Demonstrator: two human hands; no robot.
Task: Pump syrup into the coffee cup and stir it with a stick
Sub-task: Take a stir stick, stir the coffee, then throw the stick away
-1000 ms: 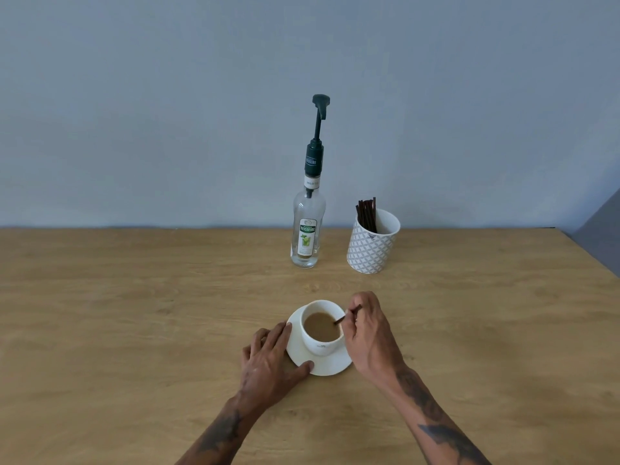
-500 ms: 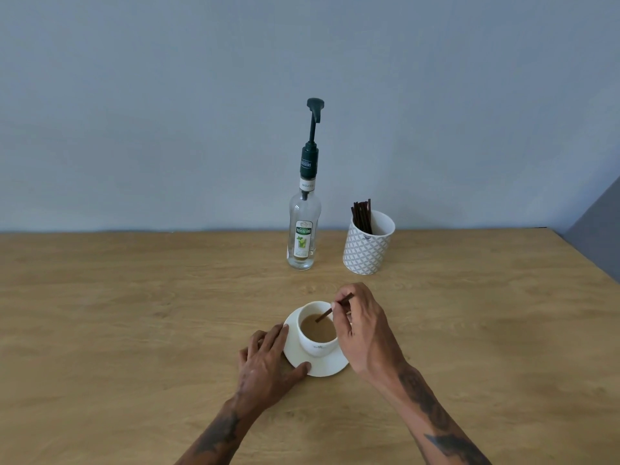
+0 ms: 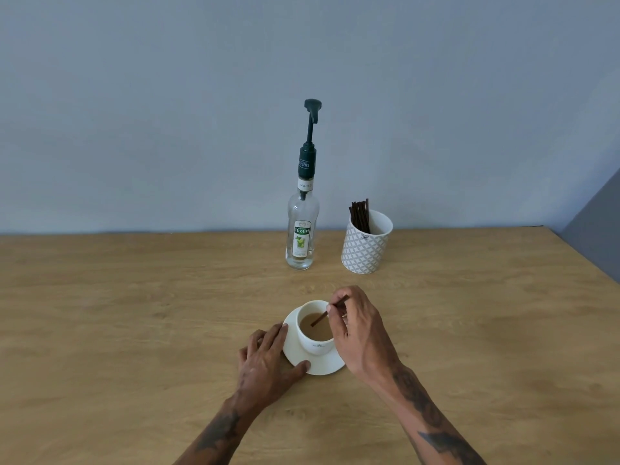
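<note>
The syrup bottle at the back of the table reads TEISSEIRE and MOJITO, its green pump raised. Just right of it, a patterned holder keeps spare sticks. The right hand pinches a stick dipping into the coffee cup. The left hand, fingers flat and relaxed, rests against the saucer.

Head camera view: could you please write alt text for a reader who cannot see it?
A right hand pinches a dark stir stick dipped into a white coffee cup on a saucer, which the left hand steadies. Behind stand a syrup pump bottle and a patterned stick holder.
</note>
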